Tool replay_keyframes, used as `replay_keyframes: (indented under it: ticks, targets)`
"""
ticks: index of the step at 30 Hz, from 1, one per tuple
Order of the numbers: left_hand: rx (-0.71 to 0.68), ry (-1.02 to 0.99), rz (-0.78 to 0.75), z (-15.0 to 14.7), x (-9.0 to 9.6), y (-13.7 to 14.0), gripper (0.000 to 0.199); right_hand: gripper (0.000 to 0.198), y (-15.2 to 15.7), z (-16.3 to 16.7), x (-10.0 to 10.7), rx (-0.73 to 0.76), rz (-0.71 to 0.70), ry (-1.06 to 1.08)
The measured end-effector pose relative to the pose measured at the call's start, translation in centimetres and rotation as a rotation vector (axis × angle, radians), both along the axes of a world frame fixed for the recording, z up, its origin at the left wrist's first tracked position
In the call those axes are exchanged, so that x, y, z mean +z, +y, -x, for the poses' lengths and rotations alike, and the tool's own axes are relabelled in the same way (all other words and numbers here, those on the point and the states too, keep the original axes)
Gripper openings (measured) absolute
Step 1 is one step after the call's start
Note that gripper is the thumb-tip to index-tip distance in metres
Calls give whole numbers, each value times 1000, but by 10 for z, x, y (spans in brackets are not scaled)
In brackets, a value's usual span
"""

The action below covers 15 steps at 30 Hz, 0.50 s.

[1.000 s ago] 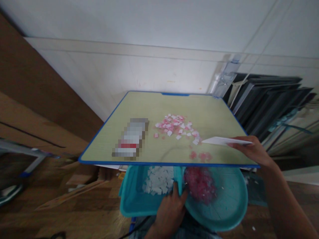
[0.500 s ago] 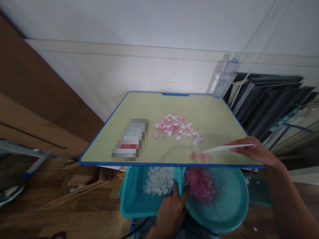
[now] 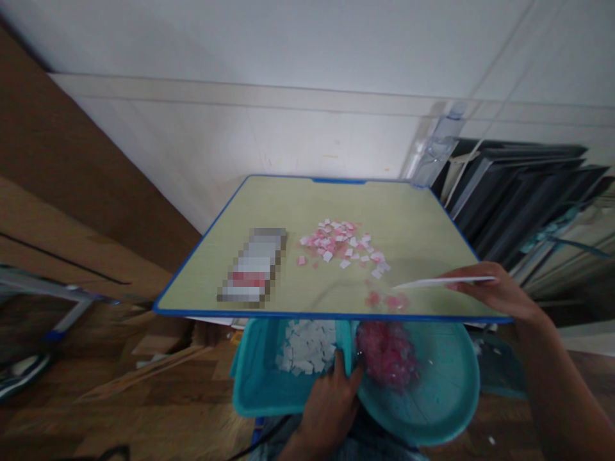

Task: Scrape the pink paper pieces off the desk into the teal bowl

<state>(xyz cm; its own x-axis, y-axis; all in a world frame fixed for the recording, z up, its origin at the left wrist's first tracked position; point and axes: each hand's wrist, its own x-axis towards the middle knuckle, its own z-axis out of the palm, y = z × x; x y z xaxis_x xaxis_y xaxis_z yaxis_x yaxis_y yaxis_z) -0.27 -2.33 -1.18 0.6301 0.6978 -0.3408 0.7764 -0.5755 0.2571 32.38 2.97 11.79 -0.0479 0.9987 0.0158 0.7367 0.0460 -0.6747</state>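
My right hand (image 3: 500, 291) is closed on a thin white pointed tool (image 3: 444, 280), whose tip points left over the board; its exact kind does not show. Just below the tip, pink flower-like pieces (image 3: 394, 302) lie near the board's front edge. Down at the basins, my left hand (image 3: 332, 397) straddles the adjoining rims, index finger on the rectangular side and thumb on the round side. The rectangular turquoise basin (image 3: 269, 400) contains white paper squares (image 3: 310, 346). In the round turquoise basin (image 3: 439, 419) sits a pink heap (image 3: 388, 355).
A blue-edged folding table (image 3: 269, 198) carries a scatter of pink and white bits (image 3: 336, 240) and a pixelated phone-like object (image 3: 254, 266). A clear bottle (image 3: 437, 147) stands behind its right corner. Dark flat panels (image 3: 523, 186) lean at the right.
The white tool in my right hand has tilted a little and shifted slightly right. My left hand stays at the basin rims.
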Motion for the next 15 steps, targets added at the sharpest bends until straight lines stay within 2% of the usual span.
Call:
replay_keyframes:
  ticks: [5,10,15]
  targets:
    - [9,2,-7,-1,1,0,59,31,4,5,-5,-129,-61,6]
    - [6,-13,-38,0,-2,-1,60,29,0,5,-11,-46,-13,38]
    - [7,-25,-39,0,-5,-2,61,27,1,3,-17,-208,-33,77]
